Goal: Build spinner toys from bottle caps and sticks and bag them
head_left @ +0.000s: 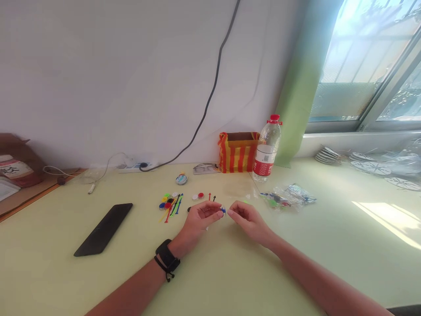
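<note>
Blue piece, seemingly in left fingers, over mid-table.

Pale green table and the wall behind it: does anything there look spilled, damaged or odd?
Nothing looks spilled or damaged. The thick black cable looks untidy, hanging loose and slanting across the pale wall. The small coloured discs and arrows overlap in a loose heap.

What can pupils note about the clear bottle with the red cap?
The clear, plastic-looking bottle stands upright on the pale green table. Its cap is red, with a red ring around the neck. A white and red label with a barcode wraps the body. It stands beside the red and yellow striped box; whether they touch is unclear. Left hand and right hand are clear of it. Any contents are unclear.
</note>
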The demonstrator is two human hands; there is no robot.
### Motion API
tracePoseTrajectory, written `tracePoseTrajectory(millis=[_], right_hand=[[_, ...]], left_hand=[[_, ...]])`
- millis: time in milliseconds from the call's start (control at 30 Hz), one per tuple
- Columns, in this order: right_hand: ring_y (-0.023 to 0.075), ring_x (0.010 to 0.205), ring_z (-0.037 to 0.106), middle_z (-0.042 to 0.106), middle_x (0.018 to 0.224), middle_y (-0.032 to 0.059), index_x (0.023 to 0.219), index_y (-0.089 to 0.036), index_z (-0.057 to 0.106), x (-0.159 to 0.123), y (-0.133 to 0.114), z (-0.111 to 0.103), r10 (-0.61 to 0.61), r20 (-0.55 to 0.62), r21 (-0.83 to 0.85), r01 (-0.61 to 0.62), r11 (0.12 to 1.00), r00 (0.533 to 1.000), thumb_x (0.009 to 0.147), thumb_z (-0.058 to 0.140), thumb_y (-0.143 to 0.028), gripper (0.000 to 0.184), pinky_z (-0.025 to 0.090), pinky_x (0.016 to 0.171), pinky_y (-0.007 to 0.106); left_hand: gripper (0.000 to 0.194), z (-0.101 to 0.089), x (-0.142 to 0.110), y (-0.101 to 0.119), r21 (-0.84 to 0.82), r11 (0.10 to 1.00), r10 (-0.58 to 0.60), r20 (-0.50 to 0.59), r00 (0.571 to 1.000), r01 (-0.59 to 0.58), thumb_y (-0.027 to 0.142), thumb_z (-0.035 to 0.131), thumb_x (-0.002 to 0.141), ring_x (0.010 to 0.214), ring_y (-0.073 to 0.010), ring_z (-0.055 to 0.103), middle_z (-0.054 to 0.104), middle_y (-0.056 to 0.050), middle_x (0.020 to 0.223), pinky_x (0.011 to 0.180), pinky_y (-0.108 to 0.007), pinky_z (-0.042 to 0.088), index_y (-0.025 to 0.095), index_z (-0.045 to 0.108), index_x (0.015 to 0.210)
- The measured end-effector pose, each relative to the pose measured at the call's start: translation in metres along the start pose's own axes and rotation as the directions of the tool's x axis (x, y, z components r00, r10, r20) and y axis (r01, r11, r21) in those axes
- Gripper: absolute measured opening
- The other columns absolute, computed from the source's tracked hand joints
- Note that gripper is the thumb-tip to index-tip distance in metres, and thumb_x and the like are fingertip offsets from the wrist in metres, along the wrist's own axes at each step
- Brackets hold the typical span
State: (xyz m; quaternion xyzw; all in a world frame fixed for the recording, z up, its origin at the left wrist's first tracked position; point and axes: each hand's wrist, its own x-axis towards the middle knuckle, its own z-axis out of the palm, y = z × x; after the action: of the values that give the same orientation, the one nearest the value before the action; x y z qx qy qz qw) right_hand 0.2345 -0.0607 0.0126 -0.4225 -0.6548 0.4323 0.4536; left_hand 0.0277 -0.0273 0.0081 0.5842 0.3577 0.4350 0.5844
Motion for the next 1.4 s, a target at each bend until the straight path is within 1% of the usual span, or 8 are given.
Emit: tracePoseTrajectory(millis=[267, 600, 700, 833, 1000, 1133, 1267, 1400], right_hand=[[0.0141, 0.063, 0.039, 0.046, 0.067, -0.0026, 0.078, -0.021, 0.056, 0.000, 0.002, -0.001, 0.004, 0.024, 0.000, -0.004, 1.000, 1.000, 0.096, 0.057, -0.058, 0.041, 0.029, 0.057, 0.029], [0.0131, 0.061, 0.036, 0.042, 0.067, -0.0044, 0.079, -0.022, 0.052, -0.001, 0.004, 0.001, 0.081, 0.094, -0.002, -0.081, 0.997, 0.992, 0.096, 0.057, -0.056, 0.038, 0.026, 0.057, 0.027], [0.0131, 0.059, 0.034, 0.040, 0.065, -0.0051, 0.078, -0.022, 0.048, -0.001, 0.006, 0.000, 0.080, 0.095, -0.033, -0.077, 0.996, 0.992, 0.099, 0.052, -0.049, 0.035, 0.026, 0.056, 0.027], [0.0133, 0.059, 0.037, 0.044, 0.063, -0.0046, 0.074, -0.023, 0.044, -0.001, 0.011, -0.002, 0.009, 0.034, -0.264, 0.000, 0.965, 0.999, 0.096, 0.052, -0.036, 0.027, 0.027, 0.056, 0.027], [0.0138, 0.058, 0.041, 0.052, 0.063, -0.0040, 0.072, -0.022, 0.042, -0.003, 0.015, -0.006, -0.056, -0.017, -0.663, 0.030, 0.748, 0.998, 0.085, 0.057, -0.022, 0.020, 0.025, 0.057, 0.028], [0.0199, 0.077, 0.056, 0.064, 0.084, 0.0016, 0.085, -0.023, 0.051, -0.003, 0.016, -0.009, -0.154, -0.035, -0.749, 0.076, 0.658, 0.987, 0.080, 0.056, -0.013, 0.012, 0.036, 0.066, 0.029], [0.0269, 0.101, 0.058, 0.065, 0.107, 0.0078, 0.105, -0.023, 0.055, -0.001, 0.016, -0.015, -0.227, -0.055, -0.772, 0.103, 0.627, 0.972, 0.078, 0.053, -0.006, 0.032, 0.044, 0.086, 0.037], [0.0270, 0.103, 0.058, 0.064, 0.112, 0.0077, 0.110, -0.023, 0.056, 0.000, 0.021, -0.020, -0.187, -0.086, -0.781, 0.050, 0.622, 0.979, 0.075, 0.051, -0.003, 0.041, 0.046, 0.089, 0.039]], left_hand=[[0.025, 0.007, -0.006, 0.013, 0.006, 1.000, 0.003, 0.152, 0.988, -0.004, 0.031, 0.085, 0.080, 0.098, -0.0213, 0.071, 0.076, -0.008, 0.102, 0.094, -0.035, 0.056, 0.019, 0.075, 0.100], [0.025, 0.007, -0.003, 0.002, 0.037, 0.998, 0.050, 0.190, 0.981, -0.058, 0.029, 0.085, 0.079, 0.094, -0.0222, 0.072, 0.075, -0.008, 0.099, 0.093, -0.039, 0.058, 0.017, 0.072, 0.097], [0.022, 0.008, -0.004, 0.003, 0.161, 0.978, 0.099, 0.199, 0.975, -0.132, 0.030, 0.081, 0.082, 0.097, -0.0232, 0.071, 0.075, -0.008, 0.102, 0.092, -0.039, 0.058, 0.019, 0.072, 0.099], [0.022, 0.005, -0.007, 0.005, 0.514, 0.801, 0.242, 0.190, 0.952, -0.306, 0.027, 0.078, 0.084, 0.101, -0.0232, 0.067, 0.075, -0.004, 0.106, 0.094, -0.039, 0.054, 0.025, 0.073, 0.106], [0.018, 0.000, -0.007, 0.004, 0.678, 0.619, 0.339, 0.224, 0.914, -0.396, 0.023, 0.070, 0.089, 0.109, -0.0222, 0.064, 0.072, -0.002, 0.109, 0.101, -0.039, 0.049, 0.028, 0.070, 0.107], [0.009, -0.010, 0.000, 0.006, 0.787, 0.503, 0.409, 0.148, 0.900, -0.358, 0.023, 0.063, 0.092, 0.111, -0.0247, 0.062, 0.072, -0.004, 0.105, 0.101, -0.041, 0.047, 0.025, 0.070, 0.097], [0.011, -0.028, 0.011, 0.012, 0.871, 0.453, 0.432, -0.028, 0.901, -0.190, 0.024, 0.058, 0.092, 0.089, -0.0222, 0.065, 0.074, -0.003, 0.095, 0.081, -0.035, 0.049, 0.023, 0.069, 0.091], [0.018, -0.047, 0.018, 0.019, 0.903, 0.422, 0.392, -0.104, 0.914, -0.079, 0.027, 0.052, 0.095, 0.071, -0.0178, 0.062, 0.074, 0.001, 0.089, 0.070, -0.032, 0.045, 0.024, 0.070, 0.096]])
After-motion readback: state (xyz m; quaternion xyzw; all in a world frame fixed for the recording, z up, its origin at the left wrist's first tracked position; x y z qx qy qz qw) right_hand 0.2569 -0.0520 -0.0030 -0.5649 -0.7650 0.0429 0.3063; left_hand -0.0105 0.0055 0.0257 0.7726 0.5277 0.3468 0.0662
